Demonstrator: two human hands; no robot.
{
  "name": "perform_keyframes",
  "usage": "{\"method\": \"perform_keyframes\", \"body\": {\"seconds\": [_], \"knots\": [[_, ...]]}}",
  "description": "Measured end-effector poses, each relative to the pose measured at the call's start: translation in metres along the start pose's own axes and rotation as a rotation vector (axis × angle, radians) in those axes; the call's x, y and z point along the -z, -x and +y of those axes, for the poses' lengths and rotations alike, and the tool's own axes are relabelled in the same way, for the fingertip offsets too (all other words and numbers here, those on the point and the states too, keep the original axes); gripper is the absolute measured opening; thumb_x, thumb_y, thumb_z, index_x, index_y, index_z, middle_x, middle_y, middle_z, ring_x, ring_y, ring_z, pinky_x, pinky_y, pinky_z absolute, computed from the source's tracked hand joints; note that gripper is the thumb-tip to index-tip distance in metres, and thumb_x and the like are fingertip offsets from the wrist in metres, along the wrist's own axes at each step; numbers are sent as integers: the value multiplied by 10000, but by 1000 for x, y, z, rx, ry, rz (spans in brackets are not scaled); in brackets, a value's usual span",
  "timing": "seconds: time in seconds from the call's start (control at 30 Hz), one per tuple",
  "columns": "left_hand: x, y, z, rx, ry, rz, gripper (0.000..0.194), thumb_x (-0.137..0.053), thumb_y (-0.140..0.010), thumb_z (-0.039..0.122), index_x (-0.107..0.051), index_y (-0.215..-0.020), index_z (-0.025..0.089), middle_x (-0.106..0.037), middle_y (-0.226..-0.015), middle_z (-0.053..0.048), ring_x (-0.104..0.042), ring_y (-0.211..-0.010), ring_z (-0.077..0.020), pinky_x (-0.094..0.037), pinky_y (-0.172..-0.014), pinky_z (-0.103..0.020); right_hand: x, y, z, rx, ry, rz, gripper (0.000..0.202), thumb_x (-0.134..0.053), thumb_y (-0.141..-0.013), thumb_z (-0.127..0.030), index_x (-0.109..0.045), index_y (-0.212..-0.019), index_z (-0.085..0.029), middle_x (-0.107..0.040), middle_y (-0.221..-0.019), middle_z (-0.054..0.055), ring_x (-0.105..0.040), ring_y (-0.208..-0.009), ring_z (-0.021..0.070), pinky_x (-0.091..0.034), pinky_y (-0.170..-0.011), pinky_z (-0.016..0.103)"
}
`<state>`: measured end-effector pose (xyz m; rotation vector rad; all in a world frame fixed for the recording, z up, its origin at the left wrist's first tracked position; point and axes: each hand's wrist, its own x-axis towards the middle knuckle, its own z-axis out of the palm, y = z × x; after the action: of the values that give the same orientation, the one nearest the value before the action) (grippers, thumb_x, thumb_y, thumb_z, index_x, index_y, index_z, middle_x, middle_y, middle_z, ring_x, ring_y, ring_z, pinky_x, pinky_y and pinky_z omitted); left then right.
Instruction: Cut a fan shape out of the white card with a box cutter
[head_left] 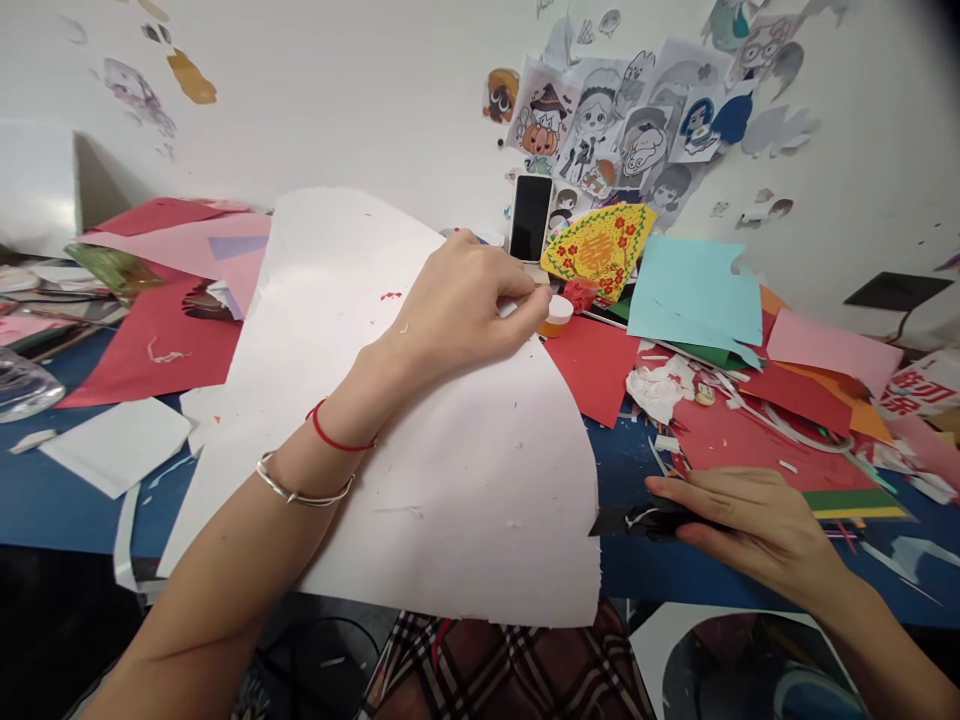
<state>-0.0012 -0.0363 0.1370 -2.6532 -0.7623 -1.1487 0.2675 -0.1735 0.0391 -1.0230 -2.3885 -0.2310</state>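
Observation:
A large white cardboard sheet [480, 480] with a curved right edge lies over the blue table and juts past its front. My left hand [472, 300] rests on the sheet's far right part, its fingers bent over the curved edge and their tips partly hidden. A red cord and a silver bangle circle that wrist. To the right, my right hand [757, 520] grips a black utility knife [660, 520]. The knife's dark blade points left and meets the right edge of the sheet. Small scraps and red marks dot the white surface.
A phone [530, 218] leans on the wall beside a yellow fan-shaped decoration [600, 250]. Red paper [592, 365], light-blue paper [697, 290] and scraps cover the right side. More red paper [157, 340] and a white piece [116, 445] lie left. A plaid-covered lap [502, 670] is below.

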Motion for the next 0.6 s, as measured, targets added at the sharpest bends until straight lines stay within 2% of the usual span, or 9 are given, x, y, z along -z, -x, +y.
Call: {"method": "perform_keyframes", "body": {"seconds": [0.17, 0.6], "knots": [[-1, 0, -2, -13, -6, 13, 354, -404, -759, 146, -253, -441, 185, -273, -447, 49, -203, -459, -81, -301, -625, -311, 3, -2, -1, 19, -36, -15, 342, -485, -934, -261, -539, -1270, -225, -584, -655, -3, -531, -543, 105, -407, -528, 213], [2, -2, -4, 41, -72, 4, 361, -401, -774, 184, -355, -416, 189, -315, -444, 44, -268, -453, -84, -333, -650, -294, 2, -2, -3, 46, 18, -12, 280, -467, -952, -270, -528, -1215, -198, -534, -605, -27, -468, -498, 93, -341, -489, 228]]}}
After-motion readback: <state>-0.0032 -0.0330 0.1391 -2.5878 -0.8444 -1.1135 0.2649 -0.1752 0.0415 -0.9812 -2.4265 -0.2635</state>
